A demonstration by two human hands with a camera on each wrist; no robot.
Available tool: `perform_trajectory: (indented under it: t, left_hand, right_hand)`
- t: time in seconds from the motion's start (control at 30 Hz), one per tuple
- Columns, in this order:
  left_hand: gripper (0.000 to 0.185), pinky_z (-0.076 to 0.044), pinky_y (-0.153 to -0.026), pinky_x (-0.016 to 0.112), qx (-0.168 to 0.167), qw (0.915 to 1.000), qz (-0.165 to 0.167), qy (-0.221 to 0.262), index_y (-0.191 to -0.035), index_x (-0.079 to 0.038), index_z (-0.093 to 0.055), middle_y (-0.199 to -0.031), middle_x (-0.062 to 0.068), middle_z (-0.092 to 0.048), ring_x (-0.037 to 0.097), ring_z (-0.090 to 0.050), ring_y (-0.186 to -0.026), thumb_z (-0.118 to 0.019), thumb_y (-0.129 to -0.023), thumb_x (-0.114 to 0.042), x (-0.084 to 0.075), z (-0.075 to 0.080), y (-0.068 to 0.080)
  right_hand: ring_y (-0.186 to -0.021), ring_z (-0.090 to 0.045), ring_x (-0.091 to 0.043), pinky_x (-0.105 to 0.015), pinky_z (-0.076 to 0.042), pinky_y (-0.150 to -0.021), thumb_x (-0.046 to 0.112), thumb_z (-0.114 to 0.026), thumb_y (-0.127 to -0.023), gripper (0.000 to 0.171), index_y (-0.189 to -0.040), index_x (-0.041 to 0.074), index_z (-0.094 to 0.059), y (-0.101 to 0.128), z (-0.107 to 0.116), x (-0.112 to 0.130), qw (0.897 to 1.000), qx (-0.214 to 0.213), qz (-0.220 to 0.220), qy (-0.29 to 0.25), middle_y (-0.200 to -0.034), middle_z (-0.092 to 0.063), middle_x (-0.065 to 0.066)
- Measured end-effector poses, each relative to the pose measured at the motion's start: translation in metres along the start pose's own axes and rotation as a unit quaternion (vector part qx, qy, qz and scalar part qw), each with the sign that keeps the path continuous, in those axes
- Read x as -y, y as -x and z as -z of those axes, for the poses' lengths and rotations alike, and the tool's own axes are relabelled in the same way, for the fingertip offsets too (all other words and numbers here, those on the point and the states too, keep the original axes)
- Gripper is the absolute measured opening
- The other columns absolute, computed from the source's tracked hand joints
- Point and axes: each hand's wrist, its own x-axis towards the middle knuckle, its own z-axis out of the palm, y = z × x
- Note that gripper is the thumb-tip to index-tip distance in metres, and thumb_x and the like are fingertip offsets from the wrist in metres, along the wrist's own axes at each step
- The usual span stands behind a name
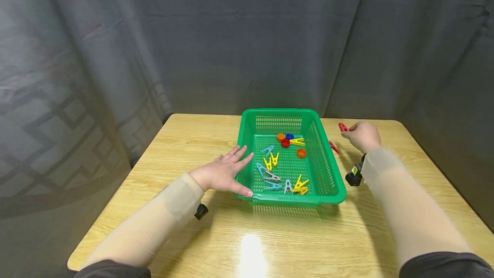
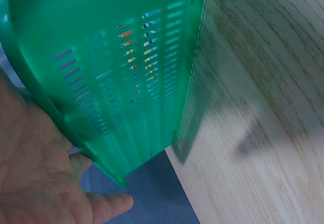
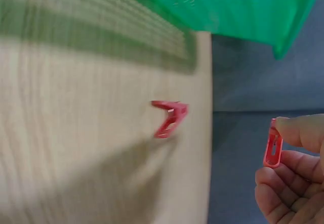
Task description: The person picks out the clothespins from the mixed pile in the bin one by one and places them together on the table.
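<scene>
Dark grey curtains close off the back and sides, and a pale wooden table [image 1: 216,235] fills the foreground with a green basket [image 1: 332,192] as its landmark near the middle.

Nearest, the two sleeved forearms reach in from the bottom edge. Left of the basket, the left hand [image 1: 224,173] lies flat with straight, spread fingers against the basket's left wall, thumb near its front corner; it grips nothing and only touches or steadies the rim. The left wrist view shows the palm against the green wall.

Inside the basket lie several yellow and pale blue pegs [image 1: 270,160] toward the front and middle, and a few round caps [image 1: 285,140] in red, orange and blue toward the back.

Just right of the basket, a red peg [image 1: 334,147] lies loose on the table. Beyond it, at the basket's far right, the right hand [image 1: 362,135] pinches a second red peg [image 3: 272,149] between thumb and fingertips, lifted just clear of the wood.

Judging by this, most pieces sit in the basket already; the held peg and the loose one remain outside.
</scene>
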Motion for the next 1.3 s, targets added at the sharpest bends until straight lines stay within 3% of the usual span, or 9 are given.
perform_trajectory:
  t: [0.3, 0.43, 0.53, 0.77, 1.07, 1.3]
  left_hand:
    - [0.113, -0.009, -0.112, 0.060, -0.002, 1.0000, 0.000, 0.002, -0.156, -0.025, -0.005, -0.160, -0.003, 0.014, 0.019, 0.014, -0.146, -0.060, -0.072, -0.078, 0.000, -0.001, 0.000]
    - [0.113, -0.009, -0.112, 0.060, -0.002, 1.0000, 0.000, 0.001, -0.156, -0.027, -0.003, -0.160, -0.004, 0.015, 0.018, 0.015, -0.146, -0.060, -0.072, -0.078, 0.000, -0.001, -0.001]
    - [0.113, -0.009, -0.112, 0.060, -0.001, 1.0000, 0.000, 0.000, -0.156, -0.027, -0.003, -0.160, -0.005, 0.016, 0.018, 0.015, -0.145, -0.059, -0.072, -0.078, 0.000, -0.002, -0.002]
    - [0.113, -0.009, -0.112, 0.060, -0.002, 1.0000, 0.000, -0.001, -0.156, -0.028, -0.003, -0.160, -0.005, 0.016, 0.018, 0.016, -0.145, -0.060, -0.072, -0.078, 0.000, -0.002, -0.002]
    - [0.113, -0.009, -0.112, 0.060, -0.005, 1.0000, -0.002, 0.002, -0.156, -0.024, -0.006, -0.160, -0.004, 0.015, 0.018, 0.015, -0.146, -0.061, -0.072, -0.077, 0.000, -0.004, -0.003]
    - [0.113, -0.009, -0.112, 0.059, -0.006, 1.0000, 0.000, -0.002, -0.156, -0.026, -0.004, -0.160, -0.005, 0.016, 0.018, 0.016, -0.145, -0.061, -0.072, -0.077, 0.001, -0.004, -0.003]
  right_hand:
    - [-0.090, -0.055, -0.043, -0.051, -0.047, -0.073, 0.025, -0.060, -0.093, 0.042, -0.107, -0.015, -0.057, -0.002, -0.023, -0.023, 1.000, 0.001, -0.010, -0.006, -0.106, -0.058, -0.032]
    - [-0.071, -0.054, -0.032, -0.043, -0.045, -0.062, 0.024, -0.060, -0.092, 0.034, -0.090, -0.010, -0.060, -0.006, -0.032, -0.031, 1.000, 0.012, -0.018, -0.005, -0.078, -0.059, -0.020]
    - [-0.066, -0.051, -0.026, -0.040, -0.043, -0.060, 0.024, -0.059, -0.093, 0.033, -0.086, -0.008, -0.060, -0.007, -0.037, -0.033, 0.999, 0.029, -0.030, -0.006, -0.072, -0.056, -0.013]
    - [-0.088, -0.057, -0.039, -0.051, -0.048, -0.075, 0.024, -0.059, -0.093, 0.038, -0.101, -0.014, -0.062, -0.008, -0.042, -0.037, 0.998, 0.044, -0.038, 0.005, -0.103, -0.061, -0.029]
    - [-0.093, -0.057, -0.043, -0.052, -0.048, -0.081, 0.026, -0.061, -0.093, 0.042, -0.103, -0.015, -0.062, -0.009, -0.048, -0.039, 0.996, 0.055, -0.062, 0.006, -0.102, -0.061, -0.029]
    - [-0.090, -0.055, -0.038, -0.049, -0.048, -0.079, 0.028, -0.063, -0.092, 0.042, -0.101, -0.013, -0.060, -0.015, -0.051, -0.040, 0.995, 0.058, -0.081, -0.005, -0.098, -0.061, -0.025]
